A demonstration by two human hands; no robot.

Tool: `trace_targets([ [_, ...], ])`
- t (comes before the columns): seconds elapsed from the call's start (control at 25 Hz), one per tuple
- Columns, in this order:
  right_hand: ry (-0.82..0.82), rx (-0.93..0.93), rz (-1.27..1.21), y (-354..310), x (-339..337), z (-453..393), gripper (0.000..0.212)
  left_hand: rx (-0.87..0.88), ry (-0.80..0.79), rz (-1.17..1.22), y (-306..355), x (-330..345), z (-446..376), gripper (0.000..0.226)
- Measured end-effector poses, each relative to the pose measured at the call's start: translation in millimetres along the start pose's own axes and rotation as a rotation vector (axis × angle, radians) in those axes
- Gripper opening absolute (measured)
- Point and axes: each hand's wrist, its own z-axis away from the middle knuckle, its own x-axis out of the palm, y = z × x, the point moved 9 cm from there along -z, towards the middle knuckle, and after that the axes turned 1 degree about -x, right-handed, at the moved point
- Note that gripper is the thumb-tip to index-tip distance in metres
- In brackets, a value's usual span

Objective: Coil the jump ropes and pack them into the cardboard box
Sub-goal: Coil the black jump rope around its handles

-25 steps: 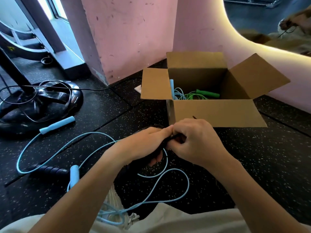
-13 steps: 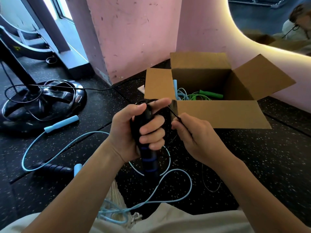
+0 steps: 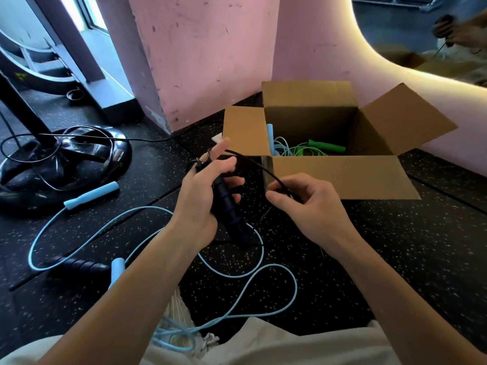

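Note:
My left hand (image 3: 203,196) grips a black jump rope handle with blue rings (image 3: 230,206), held upright in front of the open cardboard box (image 3: 340,175). Its thin black cord (image 3: 253,162) runs from the handle's top across to my right hand (image 3: 308,209), which pinches it. Inside the box lie a coiled green rope with a green handle (image 3: 326,146) and a light blue rope (image 3: 279,146). On the floor a loose light blue rope (image 3: 147,212) sprawls, with one handle (image 3: 92,195) at left and another (image 3: 116,272) near my left forearm. A second black handle (image 3: 79,265) lies beside it.
A black round equipment base (image 3: 66,164) with thin black cable stands at left. A pink wall corner (image 3: 205,61) rises behind the box, and a mirror (image 3: 434,30) fills the upper right. The floor is black speckled rubber (image 3: 395,259). My pale trousers (image 3: 276,343) fill the bottom edge.
My hands came apart from in front of the box. The left hand lifted the black handle upright, and the right hand drew the black cord out to the right.

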Motion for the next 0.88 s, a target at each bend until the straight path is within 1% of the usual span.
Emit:
trace_targets([
  [0.08,-0.055,0.116,-0.295,4.8,9.5,4.4,0.013,-0.018,-0.004,-0.002,-1.1,2.4,2.3,0.034],
  [0.12,-0.08,0.141,-0.386,4.8,14.3,6.9,0.017,-0.027,-0.012,0.02,-0.9,3.9,3.0,0.034],
  [0.16,-0.093,0.141,-0.426,3.9,17.4,8.8,0.019,-0.035,-0.017,0.046,-1.1,4.6,2.9,0.032],
  [0.2,-0.096,0.13,-0.423,2.1,19.6,10.5,0.018,-0.047,-0.021,0.083,-1.3,4.8,3.1,0.027],
  [0.28,-0.096,0.089,-0.341,-0.4,23.4,12.4,0.016,-0.093,-0.042,0.215,-3.3,5.2,3.9,0.017],
  [0.4,-0.128,-0.017,-0.127,-5.9,25.9,12.4,0.032,-0.137,-0.109,0.497,0.6,3.3,-1.2,0.016],
  [0.44,-0.141,-0.029,-0.106,-7.3,25.2,12.1,0.034,-0.126,-0.105,0.543,4.6,-2.4,-4.7,0.015],
  [0.52,-0.137,-0.004,-0.191,-6.2,16.8,9.7,0.032,-0.091,-0.037,0.555,11.5,-18.0,-11.7,0.012],
  [0.6,-0.111,0.038,-0.407,-3.4,7.0,6.6,0.031,-0.069,0.05,0.49,11.6,-29.9,-14.5,0.013],
  [0.68,-0.074,0.069,-0.586,0.9,2.1,4.0,0.028,-0.064,0.097,0.283,7.3,-31.7,-13.9,0.012],
  [0.72,-0.035,0.065,-0.594,2.7,-0.6,3.2,0.027,-0.072,0.086,0.152,3.8,-27.5,-13.2,0.013],
  [0.76,0.016,0.047,-0.556,2.1,-4.4,3.3,0.025,-0.091,0.039,0.042,-0.8,-19.7,-12.1,0.021],
  [0.84,0.106,-0.007,-0.463,-2.3,-11.1,3.6,0.018,-0.152,-0.112,-0.097,-11.0,-1.2,-7.3,0.043],
  [0.88,0.124,-0.038,-0.448,-5.5,-13.1,3.9,0.016,-0.175,-0.186,-0.158,-14.6,7.6,-2.4,0.048],
])
